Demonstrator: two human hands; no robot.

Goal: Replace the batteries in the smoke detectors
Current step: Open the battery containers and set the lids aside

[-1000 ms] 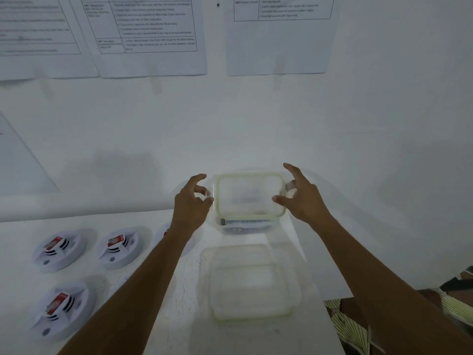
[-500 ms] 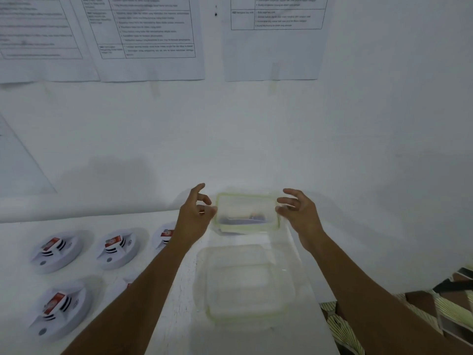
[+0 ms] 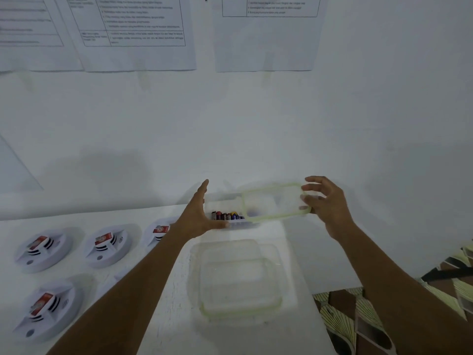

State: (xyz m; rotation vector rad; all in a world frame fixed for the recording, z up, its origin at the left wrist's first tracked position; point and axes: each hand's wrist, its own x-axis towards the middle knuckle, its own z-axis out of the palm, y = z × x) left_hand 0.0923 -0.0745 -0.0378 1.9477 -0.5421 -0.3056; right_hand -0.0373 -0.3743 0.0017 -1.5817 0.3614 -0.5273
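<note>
A clear plastic container (image 3: 231, 204) stands at the back of the white table, with several batteries (image 3: 226, 216) lying inside it. My left hand (image 3: 197, 216) lies flat against the container's left side, fingers straight. My right hand (image 3: 323, 203) grips a clear lid with a green rim (image 3: 275, 202) by its right end and holds it tilted above the container's right half. Several white smoke detectors lie face up on the left, each with a red battery showing: one at the back left (image 3: 41, 248), one beside it (image 3: 107, 245), one at the front left (image 3: 44, 307). My left forearm partly hides another (image 3: 160, 233).
A second clear container with its green-rimmed lid on (image 3: 239, 278) sits nearer me on the white table (image 3: 166, 316). The table's right edge drops off to a patterned floor (image 3: 358, 319). A white wall with printed sheets (image 3: 133, 29) rises directly behind.
The lid has come off the far container and moved to the right in my right hand, uncovering the batteries. My left hand has flattened against the container's side.
</note>
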